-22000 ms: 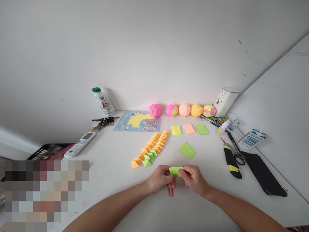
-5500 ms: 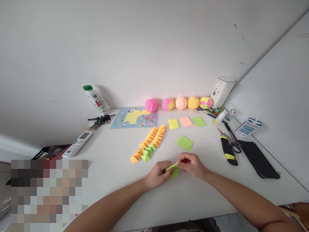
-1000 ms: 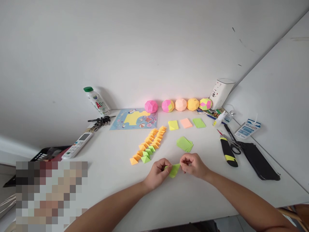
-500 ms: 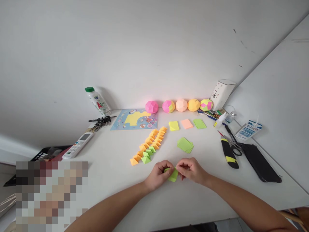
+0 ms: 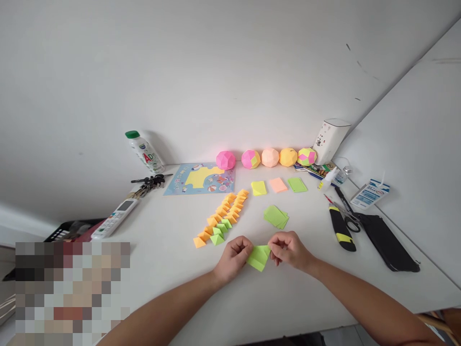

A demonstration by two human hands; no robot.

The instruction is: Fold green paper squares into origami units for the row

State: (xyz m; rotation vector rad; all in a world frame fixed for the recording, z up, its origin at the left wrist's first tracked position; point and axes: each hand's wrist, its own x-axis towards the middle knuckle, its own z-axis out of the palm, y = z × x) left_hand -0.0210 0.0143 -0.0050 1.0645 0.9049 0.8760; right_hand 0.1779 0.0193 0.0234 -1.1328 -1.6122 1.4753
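1. The green sheet (image 5: 257, 259) is the middle of the clock. It is held between two hands over the near part of the white worktop (image 5: 288, 307). Fold lines show on it.
2. The left hand (image 5: 233, 259) is at 9 o'clock. Its fingers (image 5: 242, 244) are clamped on the left edge of the sheet.
3. The right hand (image 5: 291, 250) is at 3 o'clock. Its fingers pinch the top right corner.
4. Some green folded papers (image 5: 218, 230) sit at 10 o'clock, near the left hand. They line up with orange folded papers (image 5: 221, 210), which run in slanted rows toward 11 o'clock.
5. A loose green pile (image 5: 275, 217) lies at 1 o'clock, just past the hands.
6. A black and yellow cutter (image 5: 340, 228) lies between 2 and 3 o'clock. A white remote (image 5: 115, 218) is between 9 and 10 o'clock.
7. Farther off are three little stacks: a yellow stack (image 5: 258, 188) at 12 o'clock, a peach stack (image 5: 278, 185) at half past 12, and a green stack (image 5: 297, 184) at 1 o'clock.
8. A blue card (image 5: 176, 185) lies at 11 o'clock. A pink ball (image 5: 225, 160) is at its far right corner.
9. Four more paper balls (image 5: 270, 157) sit by the wall, from 12 to 1 o'clock.
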